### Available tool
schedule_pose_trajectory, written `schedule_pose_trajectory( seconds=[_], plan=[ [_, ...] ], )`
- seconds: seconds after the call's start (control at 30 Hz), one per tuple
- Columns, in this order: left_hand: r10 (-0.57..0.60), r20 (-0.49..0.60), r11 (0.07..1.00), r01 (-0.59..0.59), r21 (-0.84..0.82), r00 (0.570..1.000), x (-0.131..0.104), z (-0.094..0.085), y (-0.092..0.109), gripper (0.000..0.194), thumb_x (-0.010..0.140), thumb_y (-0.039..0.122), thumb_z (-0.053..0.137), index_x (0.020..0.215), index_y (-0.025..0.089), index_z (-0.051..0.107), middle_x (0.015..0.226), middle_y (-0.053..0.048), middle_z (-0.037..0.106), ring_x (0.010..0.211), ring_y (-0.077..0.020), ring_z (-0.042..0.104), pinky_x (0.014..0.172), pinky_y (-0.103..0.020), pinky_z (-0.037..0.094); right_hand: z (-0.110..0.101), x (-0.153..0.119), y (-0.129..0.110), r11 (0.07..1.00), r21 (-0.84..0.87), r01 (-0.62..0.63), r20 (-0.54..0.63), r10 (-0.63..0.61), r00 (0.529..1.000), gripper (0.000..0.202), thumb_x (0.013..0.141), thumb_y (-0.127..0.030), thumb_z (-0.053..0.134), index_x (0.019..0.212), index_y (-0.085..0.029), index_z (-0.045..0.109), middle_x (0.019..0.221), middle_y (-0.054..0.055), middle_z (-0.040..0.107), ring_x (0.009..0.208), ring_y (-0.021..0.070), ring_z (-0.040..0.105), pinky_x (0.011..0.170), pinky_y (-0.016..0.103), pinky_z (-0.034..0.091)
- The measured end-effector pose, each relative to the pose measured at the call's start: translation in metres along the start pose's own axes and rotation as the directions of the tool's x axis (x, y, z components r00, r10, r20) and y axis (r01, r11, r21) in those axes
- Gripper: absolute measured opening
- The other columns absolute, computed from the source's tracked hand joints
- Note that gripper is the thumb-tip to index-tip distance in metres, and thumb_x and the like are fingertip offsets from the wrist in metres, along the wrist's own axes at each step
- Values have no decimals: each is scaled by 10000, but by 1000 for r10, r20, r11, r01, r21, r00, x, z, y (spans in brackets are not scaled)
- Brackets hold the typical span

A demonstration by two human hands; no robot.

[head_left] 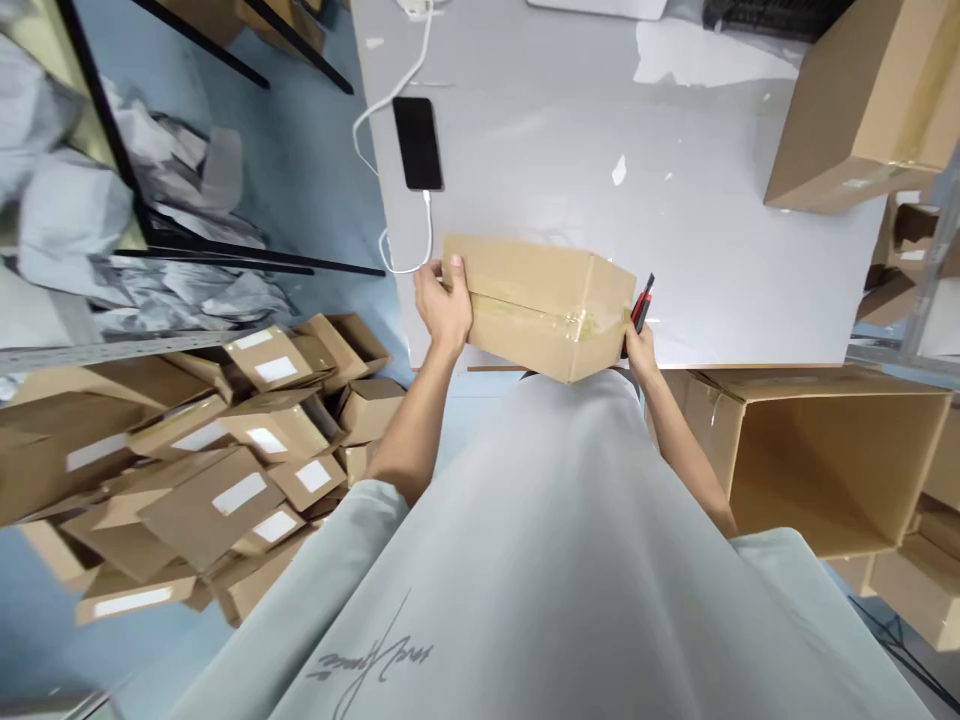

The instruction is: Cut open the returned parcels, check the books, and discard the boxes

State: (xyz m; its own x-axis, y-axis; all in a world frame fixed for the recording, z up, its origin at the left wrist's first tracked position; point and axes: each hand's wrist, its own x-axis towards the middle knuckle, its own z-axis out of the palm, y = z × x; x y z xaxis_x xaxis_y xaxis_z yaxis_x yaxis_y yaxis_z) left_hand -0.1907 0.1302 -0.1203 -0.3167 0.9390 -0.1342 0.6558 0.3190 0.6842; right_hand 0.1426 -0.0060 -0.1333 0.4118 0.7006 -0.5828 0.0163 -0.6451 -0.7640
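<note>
A taped cardboard box [525, 295] is tilted at the front edge of the white table, close to my body. My left hand [445, 305] grips its left end, the thumb on the near face and the other fingers partly hidden behind. At the box's right end, my right hand [639, 345] is closed around a red and black utility knife [643, 303], whose tip points away from me. That hand is also against the box, though its fingertips are mostly hidden. Clear tape runs along the seam and over the right corner.
On the table [540, 130] lie a black phone [418, 143] and its white cable [430, 222]. A large carton [855, 110] stands at the back right. Many boxes [225, 470] are heaped at left; an open carton [832, 470] is at right. Black rack bars [255, 258] reach in from the left.
</note>
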Motion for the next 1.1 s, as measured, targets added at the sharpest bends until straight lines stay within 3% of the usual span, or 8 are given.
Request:
schedule_pose_trajectory(
  seconds=[0.13,0.23,0.43,0.5,0.63,0.83,1.03,1.1],
  plan=[
    [-68,24,998,68,4,997,5,7,-8,536,1161,709,494,1050,214,670,1230,-178,774,1247,-329,722,1225,-461,509,-6,-20,-37,962,-56,267,-194,-272,942,689,1000,-745,567,1268,-141,763,1259,166,829,1184,279,766,1080,418,602],
    [-89,208,995,94,-13,974,-18,36,6,546,1194,652,435,982,209,673,1199,-197,790,1237,-325,730,1159,-429,525,-35,-37,-75,892,-258,372,-289,-438,851,627,1040,-697,561,1261,-145,763,1268,183,825,1229,305,764,1129,459,582],
    [-31,659,986,131,-103,752,-74,105,50,293,1136,353,572,1028,176,779,1210,-202,849,1209,-383,775,1118,-493,573,-91,-65,-119,721,-613,324,-225,-552,803,451,1128,-521,515,1316,-179,741,1237,165,798,1180,306,756,1101,494,582],
    [12,654,978,126,-164,756,-77,109,58,233,1086,309,645,1177,164,802,1339,-195,830,1231,-356,772,1143,-480,583,-97,-66,-118,672,-677,299,-215,-570,793,423,1140,-468,488,1348,-186,726,1226,160,782,1175,307,751,1096,510,582],
    [267,403,890,-64,-451,875,-66,80,74,370,1137,455,630,1421,250,747,1525,-140,751,1297,-266,765,1127,-404,615,-97,-60,-109,623,-725,295,-223,-617,754,420,1144,-439,487,1403,-196,711,1243,154,726,1222,309,732,1108,524,582],
    [479,305,794,-258,-550,823,-54,19,120,243,1037,415,833,1238,287,787,1302,-52,802,1137,-225,799,1019,-378,662,-102,-83,-123,610,-763,215,-306,-633,712,473,1146,-491,493,1450,-200,708,1245,164,667,1235,341,735,1090,569,600],
    [492,348,791,-243,-561,798,-52,9,132,250,976,236,866,1198,290,765,1267,-41,790,1103,-221,800,1036,-404,668,-69,-154,-139,724,-610,322,10,-400,917,660,1178,-527,446,1787,-274,422,1282,124,808,1008,266,824,917,457,695],
    [488,359,797,-239,-556,795,-51,8,133,262,970,227,866,1199,291,756,1255,-37,791,1097,-221,799,1040,-407,668,-50,-167,-141,762,-554,336,147,-308,940,684,1190,-514,421,1835,-294,352,1240,93,843,841,223,822,865,410,703]
  ],
)
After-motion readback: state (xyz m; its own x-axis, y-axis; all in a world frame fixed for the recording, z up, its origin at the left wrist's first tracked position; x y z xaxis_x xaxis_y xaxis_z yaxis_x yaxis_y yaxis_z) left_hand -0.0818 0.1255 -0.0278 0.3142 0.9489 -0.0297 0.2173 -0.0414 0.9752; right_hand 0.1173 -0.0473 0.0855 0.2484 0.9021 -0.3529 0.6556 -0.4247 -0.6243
